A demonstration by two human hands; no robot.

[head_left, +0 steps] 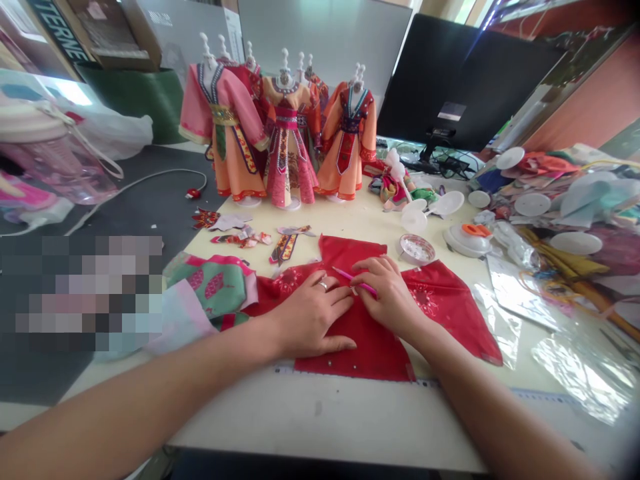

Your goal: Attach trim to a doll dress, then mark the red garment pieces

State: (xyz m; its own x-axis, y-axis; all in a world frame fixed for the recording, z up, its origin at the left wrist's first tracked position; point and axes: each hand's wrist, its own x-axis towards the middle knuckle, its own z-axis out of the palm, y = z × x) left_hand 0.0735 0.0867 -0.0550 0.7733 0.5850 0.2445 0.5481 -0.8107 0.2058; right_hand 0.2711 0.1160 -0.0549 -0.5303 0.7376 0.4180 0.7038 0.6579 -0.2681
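A small red doll garment (367, 347) with wide sleeves lies spread on the pale table. My left hand (315, 317), with a ring on one finger, rests flat on its left half, fingers stretched out. In my right hand (393, 297) is a thin pink pencil (369, 289), pinched above the middle of the garment, its pointed end toward the upper left. White floral patterns mark both sleeves. Under the lower hem runs a clear ruler (425, 383), partly covered. A green cloth piece with pink motifs (215, 287) lies beside my left forearm.
Dressed doll stands (287, 133) line the back before a monitor (465, 80). Patterned trims (287, 245) lie ahead of the garment. A small bowl (417, 249) and a white lidded container (467, 239) are at right, near heaped fabric (565, 193) and plastic bags (585, 370).
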